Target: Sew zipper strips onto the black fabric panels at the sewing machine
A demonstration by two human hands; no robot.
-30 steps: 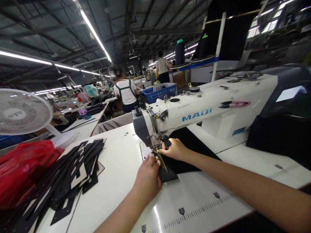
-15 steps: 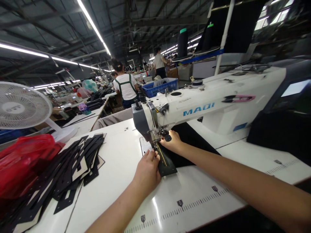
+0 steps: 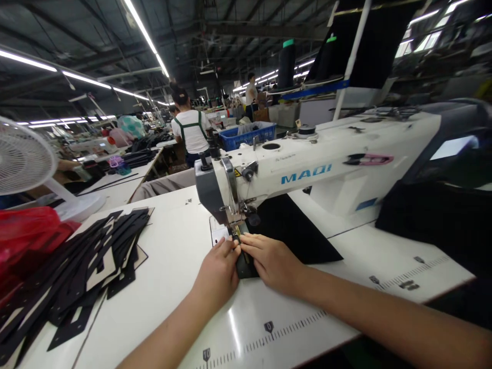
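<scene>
L hand (image 3: 217, 269) & R hand (image 3: 279, 261) both on zip piece (image 3: 244, 268), fingertips nearly together; can't tell if either grip is pinching or just pressing. Piece lies on counter (image 3: 169, 256), far end under mach. (image 3: 307, 164) head; blk cloth (image 3: 294, 230) to R, strips (image 3: 100, 261) piled L.

This is a sewing workshop, on the scale of a factory. A sewing machine (image 3: 307, 171) stands on a white worktop (image 3: 172, 251) printed with a ruler scale (image 3: 269, 333). Left of the sewing machine lies a pile of cut dark pieces (image 3: 98, 259); behind it stand large thread cones (image 3: 286, 66). Beyond it are two people (image 3: 193, 132), a blue basket (image 3: 253, 135) and more worktops (image 3: 123, 187), and high above it run strip lights (image 3: 146, 35) and roof beams (image 3: 265, 31).
</scene>
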